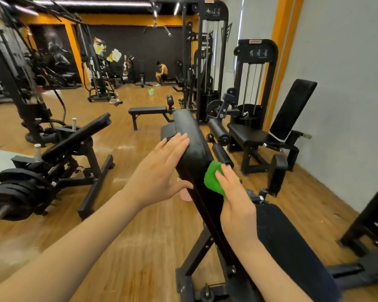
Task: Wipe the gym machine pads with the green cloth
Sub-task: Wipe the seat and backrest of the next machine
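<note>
Leftward of the grip, a plate-loaded machine (52, 162) stands on the wood floor (140, 225). Next, the left hand (159, 171) lies flat with straight fingers against the near side of the tilted black pad (192, 140), thumb spread below. Just past that pad's far edge, the right hand (236, 203) presses the bunched green cloth (213, 177) against the pad's side, fingers laid over it. Beyond the grip, rightward, a black seat pad (292, 247) and a leg extension machine (260, 118) stand.
</note>
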### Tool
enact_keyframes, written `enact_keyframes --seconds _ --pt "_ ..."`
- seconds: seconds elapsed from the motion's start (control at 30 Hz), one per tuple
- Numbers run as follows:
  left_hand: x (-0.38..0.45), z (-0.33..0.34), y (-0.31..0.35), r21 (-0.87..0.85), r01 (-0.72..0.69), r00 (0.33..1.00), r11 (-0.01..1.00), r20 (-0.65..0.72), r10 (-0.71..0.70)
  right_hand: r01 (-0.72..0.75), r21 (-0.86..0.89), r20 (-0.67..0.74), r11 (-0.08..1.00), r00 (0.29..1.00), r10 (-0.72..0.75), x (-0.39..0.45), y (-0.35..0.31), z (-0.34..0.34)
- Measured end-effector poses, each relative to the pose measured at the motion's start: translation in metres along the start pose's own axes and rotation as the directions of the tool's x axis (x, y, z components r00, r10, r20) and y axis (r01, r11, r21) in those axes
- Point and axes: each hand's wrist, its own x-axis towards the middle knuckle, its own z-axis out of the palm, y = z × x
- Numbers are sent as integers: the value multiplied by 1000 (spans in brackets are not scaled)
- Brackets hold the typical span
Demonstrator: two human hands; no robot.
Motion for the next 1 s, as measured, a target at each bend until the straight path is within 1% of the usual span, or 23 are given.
enact_keyframes --seconds 0.07,0.1,0.13,0.2,0.23,0.3,0.43,0.53,0.6,0.67,0.73,0.8,0.9,1.0 --pt "6 -3 -19 28 -87 996 996 28 86 -38 -17 -83 999 996 36 28 -26 2" --pt "8 -6 -27 43 -93 995 995 39 91 -28 -45 -103 999 994 23 43 -40 7" --pt "11 -8 -34 44 -77 995 996 62 75 -4 -96 -88 995 996 -4 56 -51 16" --pt "15 -8 -49 16 -47 987 999 152 44 61 -264 2 963 998 -63 67 -62 34" --pt "16 -5 -55 0 -49 982 999 183 48 82 -342 34 936 997 -75 66 -62 41" --pt "17 -1 -63 -53 -63 974 997 216 73 68 -419 42 906 998 -55 53 -59 42" --pt "15 3 -68 -158 -81 980 984 170 108 33 -482 14 876 999 -30 27 -69 27" --pt "15 9 -70 -212 -69 986 975 132 99 -18 -524 -11 852 1000 15 50 -90 33" --pt "14 14 -72 -263 -65 989 962 108 97 -20 -581 24 814 999 42 73 -98 45" --pt "13 16 -75 -271 -89 989 958 91 117 -37 -632 44 774 996 83 81 -96 58" --pt "10 18 -79 -269 -105 986 957 95 135 -99 -639 11 763 990 138 72 -93 64" --pt "8 21 -83 -274 -122 985 954 85 150 -130 -609 -43 782 990 132 61 -92 65" --pt "8 20 -89 -267 -153 976 952 111 188 -122 -571 -66 812 993 102 53 -90 68" --pt "6 26 -91 -297 -150 981 943 76 180 -109 -566 -80 817 994 77 52 -90 70"
